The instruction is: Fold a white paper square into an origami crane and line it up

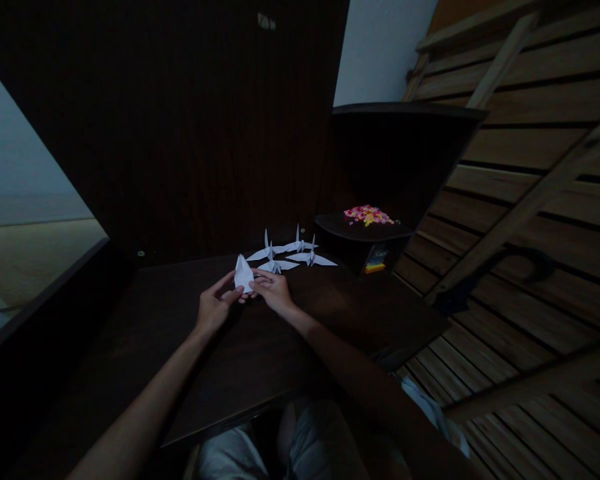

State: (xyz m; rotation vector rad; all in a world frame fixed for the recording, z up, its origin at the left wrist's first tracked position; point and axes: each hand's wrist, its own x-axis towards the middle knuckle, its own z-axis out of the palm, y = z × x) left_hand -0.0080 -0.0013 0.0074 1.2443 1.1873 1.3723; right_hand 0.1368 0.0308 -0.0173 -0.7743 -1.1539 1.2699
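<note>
Between my two hands is a piece of folded white paper (243, 275), pointed at the top and held up over the dark desk. My left hand (216, 301) is closed on its left and lower edge, thumb on the front face. On the other side my right hand (274, 291) pinches the lower right edge, its thumb also in front. Just behind the hands, several white paper cranes (312, 259) with spread wings stand on the desk. The nearest crane (276, 265) is close to my right fingers.
A dark wooden desk (190, 373) lies under my arms, with a tall dark panel (180, 133) behind. On a corner shelf (330, 225) at the right is a pile of small pink and yellow pieces (369, 215). A slatted wooden structure (520, 187) rises at far right.
</note>
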